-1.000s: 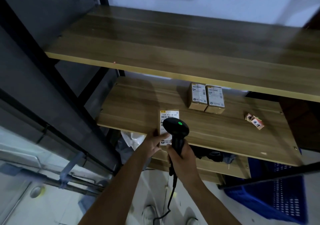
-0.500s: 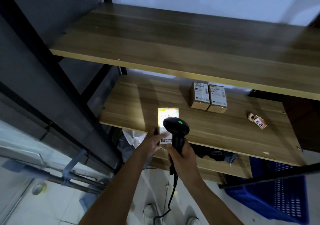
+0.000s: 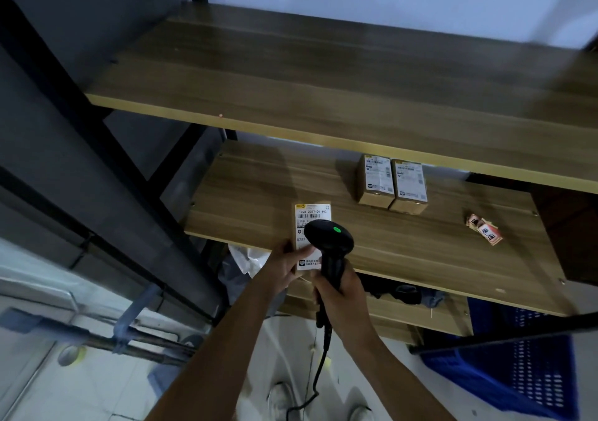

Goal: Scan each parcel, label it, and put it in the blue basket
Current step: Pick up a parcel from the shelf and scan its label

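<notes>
Left hand (image 3: 284, 267) holds the parcel (image 3: 312, 223) flat at the shelf (image 3: 420, 246) front edge; right hand (image 3: 339, 286) grips the scanner (image 3: 328, 237) right over its label. Risk: scanner head too close, barcode misread. Blue basket (image 3: 517, 372) sits below-right of shelf.

Scanner (image 3: 328, 242) head covers the held parcel's (image 3: 312, 216) label middle. Blue basket (image 3: 517, 375) cut by right edge. Small print unreadable.

Held parcel (image 3: 311, 223) at shelf (image 3: 420, 252) front, two parcels (image 3: 391, 182) behind, basket (image 3: 517, 372) lower right.
</notes>
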{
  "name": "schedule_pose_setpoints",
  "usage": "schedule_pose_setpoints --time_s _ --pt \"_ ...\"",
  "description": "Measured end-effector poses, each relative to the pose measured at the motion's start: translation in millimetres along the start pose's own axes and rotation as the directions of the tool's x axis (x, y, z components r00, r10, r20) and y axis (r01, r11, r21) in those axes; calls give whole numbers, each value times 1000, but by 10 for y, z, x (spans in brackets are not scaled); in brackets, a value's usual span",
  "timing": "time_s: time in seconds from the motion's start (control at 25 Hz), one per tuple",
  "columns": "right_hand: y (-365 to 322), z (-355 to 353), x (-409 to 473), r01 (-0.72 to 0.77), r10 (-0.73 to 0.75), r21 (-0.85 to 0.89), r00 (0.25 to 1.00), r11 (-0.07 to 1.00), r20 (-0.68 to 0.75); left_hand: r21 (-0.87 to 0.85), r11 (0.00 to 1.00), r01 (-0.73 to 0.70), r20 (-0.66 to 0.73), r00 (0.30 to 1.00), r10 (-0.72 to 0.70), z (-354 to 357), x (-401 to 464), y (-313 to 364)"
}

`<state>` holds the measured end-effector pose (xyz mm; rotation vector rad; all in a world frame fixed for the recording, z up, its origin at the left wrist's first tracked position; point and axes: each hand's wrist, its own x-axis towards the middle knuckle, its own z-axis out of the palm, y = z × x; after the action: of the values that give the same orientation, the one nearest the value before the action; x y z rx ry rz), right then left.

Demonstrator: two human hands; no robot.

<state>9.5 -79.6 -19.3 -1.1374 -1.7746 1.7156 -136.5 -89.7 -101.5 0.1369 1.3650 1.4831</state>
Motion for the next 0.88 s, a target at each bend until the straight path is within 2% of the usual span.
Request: schedule_pose_setpoints --time_s 0.08,0.24,0.36,0.44,0.52,0.64,0.88 --pt "-80 36 100 -37 36 59 999 998 15 -15 1000 2 -16 1000 -2 -131 -10 9" --pt "-323 255 609 -151 126 263 986 953 108 -40 999 -21 -197 980 13 -625 -65 83" --pt "-368 628 1187 -236 208 343 971 909 116 -46 997 -57 -411 911 33 -1058 -95 133" --pt "-256 892 1607 -336 301 413 942 846 150 -30 997 -67 -480 876 45 -1259 -119 140" --pt "-112 1163 1977 -389 356 425 921 818 159 -69 993 -94 -491 870 48 -1405 -165 145" --pt "89 1484 2341 -407 392 324 913 854 115 -70 987 -146 -491 866 93 -1519 -219 145" --pt "293 1761 2543 -435 422 323 899 840 114 -105 982 -156 -443 892 95 -1601 -198 53"
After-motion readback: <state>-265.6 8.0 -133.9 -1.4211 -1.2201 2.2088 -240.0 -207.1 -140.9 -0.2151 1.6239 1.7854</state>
